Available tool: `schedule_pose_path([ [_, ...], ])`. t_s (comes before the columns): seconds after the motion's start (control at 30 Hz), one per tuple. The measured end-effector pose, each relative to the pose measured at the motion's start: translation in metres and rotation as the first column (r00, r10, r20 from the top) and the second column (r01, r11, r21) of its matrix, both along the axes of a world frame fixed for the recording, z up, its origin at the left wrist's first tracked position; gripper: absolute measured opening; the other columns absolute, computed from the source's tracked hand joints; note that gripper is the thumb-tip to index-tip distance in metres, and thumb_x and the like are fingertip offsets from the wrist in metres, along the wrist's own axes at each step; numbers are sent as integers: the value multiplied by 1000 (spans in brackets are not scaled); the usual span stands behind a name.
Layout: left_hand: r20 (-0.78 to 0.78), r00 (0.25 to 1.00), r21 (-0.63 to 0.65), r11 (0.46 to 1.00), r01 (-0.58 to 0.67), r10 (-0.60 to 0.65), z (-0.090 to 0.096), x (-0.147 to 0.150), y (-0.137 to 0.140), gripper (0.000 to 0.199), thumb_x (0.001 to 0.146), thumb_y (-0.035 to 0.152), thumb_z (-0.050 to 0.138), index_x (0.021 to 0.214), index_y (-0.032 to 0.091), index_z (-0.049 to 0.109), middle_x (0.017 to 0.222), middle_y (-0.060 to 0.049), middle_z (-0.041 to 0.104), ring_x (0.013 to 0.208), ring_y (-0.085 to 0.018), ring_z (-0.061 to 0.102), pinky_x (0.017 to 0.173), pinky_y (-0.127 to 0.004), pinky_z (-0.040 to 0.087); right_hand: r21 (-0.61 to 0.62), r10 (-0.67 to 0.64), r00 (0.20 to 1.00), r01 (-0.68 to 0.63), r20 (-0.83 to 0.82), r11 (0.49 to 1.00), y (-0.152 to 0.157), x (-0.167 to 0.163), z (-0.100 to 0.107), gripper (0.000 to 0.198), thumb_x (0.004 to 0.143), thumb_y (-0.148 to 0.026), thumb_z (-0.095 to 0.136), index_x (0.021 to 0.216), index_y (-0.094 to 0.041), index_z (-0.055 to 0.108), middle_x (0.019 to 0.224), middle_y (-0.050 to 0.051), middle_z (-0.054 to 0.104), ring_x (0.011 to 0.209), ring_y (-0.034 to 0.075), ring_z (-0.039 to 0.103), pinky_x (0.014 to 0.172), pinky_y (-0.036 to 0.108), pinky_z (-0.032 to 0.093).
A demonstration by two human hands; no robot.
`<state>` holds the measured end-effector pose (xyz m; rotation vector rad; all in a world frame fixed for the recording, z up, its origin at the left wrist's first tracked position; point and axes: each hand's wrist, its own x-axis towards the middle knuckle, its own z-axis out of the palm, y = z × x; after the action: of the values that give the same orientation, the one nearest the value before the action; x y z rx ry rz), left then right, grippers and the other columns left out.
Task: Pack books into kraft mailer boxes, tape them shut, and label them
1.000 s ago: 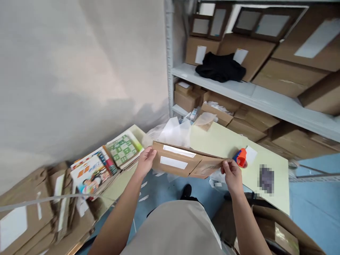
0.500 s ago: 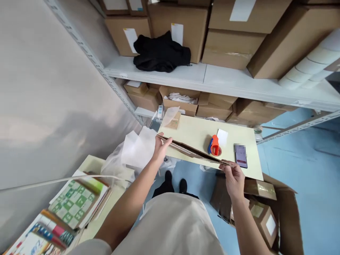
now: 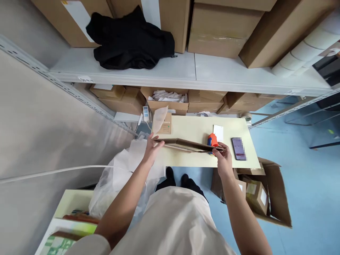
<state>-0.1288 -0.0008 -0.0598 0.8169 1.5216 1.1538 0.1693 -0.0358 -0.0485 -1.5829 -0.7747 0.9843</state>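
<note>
A folded flat piece of brown cardboard (image 3: 183, 144) is held edge-on above the near side of the pale table (image 3: 191, 124). My left hand (image 3: 152, 151) pinches its left end, thumb on top. At its right end, my right hand (image 3: 223, 159) grips the edge between thumb and fingers. Just behind the right end is an orange and blue tape dispenser (image 3: 213, 139), partly covered by the cardboard and my hand. A white slip of paper (image 3: 218, 132) lies behind the dispenser. To the right rests a phone (image 3: 239, 148).
A small printed carton (image 3: 166, 124) with translucent film stands at the table's back left. Shelves (image 3: 175, 76) with boxes and black cloth (image 3: 132, 39) run behind. A large white plastic bag (image 3: 111, 187) sits left; an open box (image 3: 276, 194) of smaller cartons is on the floor at right.
The cardboard has gone from slanting to nearly level, and its panels have spread a little. My right hand has moved left and up, and the view has shifted nearer the shelf.
</note>
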Motion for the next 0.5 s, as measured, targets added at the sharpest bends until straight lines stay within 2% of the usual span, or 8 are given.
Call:
schedule_pose_path([
  [0.07,-57,998,-52,998,32,-35,3,-8,7,79,71,39,71,138,29,31,131,-11,50,100,-21,62,89,-39,48,-36,-19,1000,19,1,999,15,-3,1,51,61,-26,67,110,-24,52,88,-2,55,73,13,53,68,28,45],
  [0.13,-125,964,-56,971,231,-236,8,-13,13,81,70,42,72,139,27,34,128,-14,52,90,-20,66,86,-38,49,-74,4,999,-1,37,997,30,-3,4,52,60,-23,62,111,-24,51,89,-2,53,72,13,52,66,27,44],
  [0.2,-202,852,-36,874,485,-482,14,-13,16,78,67,44,73,136,23,43,125,-14,56,91,-22,66,82,-36,51,-123,44,995,-33,88,992,43,-1,9,50,62,-24,58,111,-23,51,88,-1,54,73,14,52,66,28,43],
  [0.23,-260,790,-35,823,567,-555,16,-12,17,75,66,45,74,132,22,48,122,-14,59,92,-23,66,80,-35,51,-146,67,991,-50,114,988,50,0,11,50,62,-25,57,112,-23,52,88,0,54,74,15,52,67,29,43],
  [0.27,-333,735,-42,788,614,-590,19,-9,18,69,66,45,73,127,21,53,119,-13,62,92,-24,66,79,-34,51,-167,95,986,-71,140,983,57,2,13,49,63,-27,57,112,-22,52,88,0,55,76,16,53,69,30,43],
  [0.33,-493,638,-78,761,644,-591,24,-3,23,49,72,45,67,114,19,64,108,-11,68,88,-24,66,76,-32,50,-190,156,970,-120,184,974,70,7,16,50,63,-27,57,112,-22,53,89,2,57,80,18,54,70,31,43],
  [0.4,-582,539,-134,726,675,-609,30,3,29,32,79,42,57,98,20,70,95,-8,72,84,-23,67,74,-30,48,-196,205,954,-163,217,967,82,12,16,51,62,-27,57,112,-22,55,88,2,58,81,19,54,70,31,44],
  [0.5,-645,413,-227,677,700,-643,38,7,36,27,84,38,50,82,22,72,85,-6,74,83,-22,66,73,-28,46,-199,275,939,-234,208,952,95,21,12,56,59,-24,57,115,-21,55,79,0,57,75,19,54,66,30,44],
])
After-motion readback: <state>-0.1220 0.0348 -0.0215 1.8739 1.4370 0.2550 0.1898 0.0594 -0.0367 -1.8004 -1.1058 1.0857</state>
